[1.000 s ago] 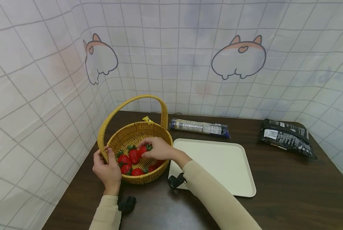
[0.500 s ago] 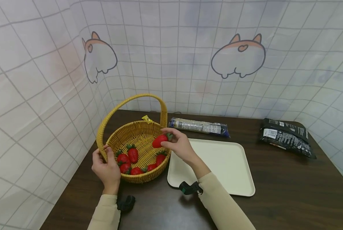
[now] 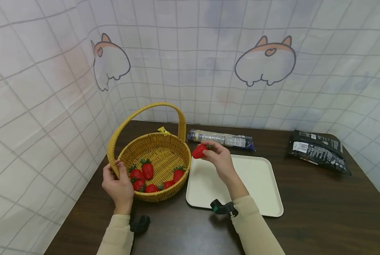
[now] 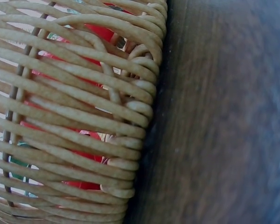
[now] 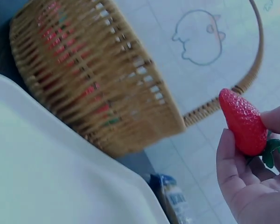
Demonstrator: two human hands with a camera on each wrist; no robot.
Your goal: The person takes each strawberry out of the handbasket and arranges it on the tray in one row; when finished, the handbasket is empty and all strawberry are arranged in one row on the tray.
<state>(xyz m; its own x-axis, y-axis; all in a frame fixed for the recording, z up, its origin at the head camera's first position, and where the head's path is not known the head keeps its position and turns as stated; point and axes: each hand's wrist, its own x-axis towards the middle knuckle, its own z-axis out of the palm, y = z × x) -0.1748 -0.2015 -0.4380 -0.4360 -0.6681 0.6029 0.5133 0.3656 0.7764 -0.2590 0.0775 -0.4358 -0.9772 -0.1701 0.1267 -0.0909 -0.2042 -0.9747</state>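
In the head view my right hand (image 3: 222,163) pinches a red strawberry (image 3: 199,151) above the left back part of a white tray (image 3: 256,184). The right wrist view shows that strawberry (image 5: 244,123) between thumb and fingers of my right hand (image 5: 254,186), its green leaves towards the palm. My left hand (image 3: 121,187) grips the left base of the handle of a yellow wicker basket (image 3: 159,152). Several strawberries (image 3: 147,170) lie in the basket, mostly along its front and left. The left wrist view shows the basket's woven side (image 4: 74,107) with red behind it; my left hand is outside that view.
Behind the tray lies a long clear-and-blue packet (image 3: 221,139). A black packet (image 3: 318,151) lies at the back right of the dark table (image 3: 323,212). Something small and yellow (image 3: 163,130) is at the basket's back rim. A white gridded cloth hangs behind and at the sides.
My right hand has lifted the strawberry out of the basket and carried it right, over the tray. My left hand has stayed on the handle, and the basket has hardly moved.
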